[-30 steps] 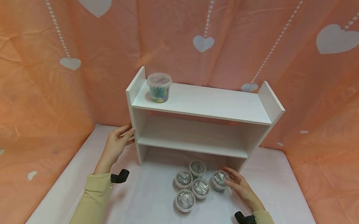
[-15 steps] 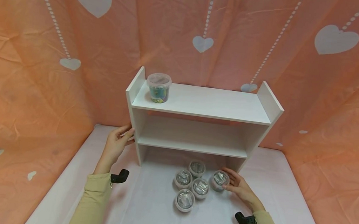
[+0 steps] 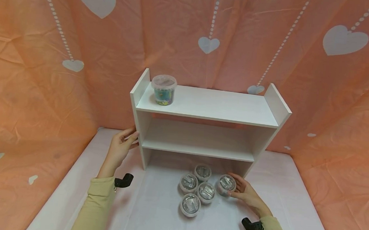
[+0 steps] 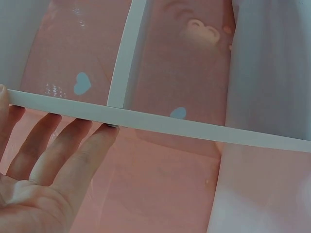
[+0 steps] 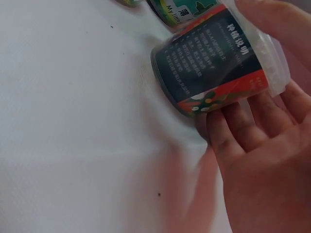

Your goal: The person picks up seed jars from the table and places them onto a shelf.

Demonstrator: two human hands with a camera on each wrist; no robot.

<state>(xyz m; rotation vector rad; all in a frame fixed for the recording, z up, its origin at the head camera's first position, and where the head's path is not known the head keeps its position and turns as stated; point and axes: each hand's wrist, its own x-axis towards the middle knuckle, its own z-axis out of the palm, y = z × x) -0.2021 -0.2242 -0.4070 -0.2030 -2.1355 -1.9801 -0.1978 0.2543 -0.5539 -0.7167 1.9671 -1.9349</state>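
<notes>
Soft light, seemingly from above, brightens the white shelf's [image 3: 221, 103] top board; shade gathers beneath it. In front of it, tub lids [image 3: 206, 191] glint and faint shadows soften the surface [image 3: 157, 214]. Both wrist views look dimmer, slightly blurred.

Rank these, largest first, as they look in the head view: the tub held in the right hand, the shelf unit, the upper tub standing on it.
1. Shelf unit
2. Upper tub
3. Held tub

Orange backdrop [image 3: 178, 24] printed with pale hearts [image 3: 208, 44]
</notes>
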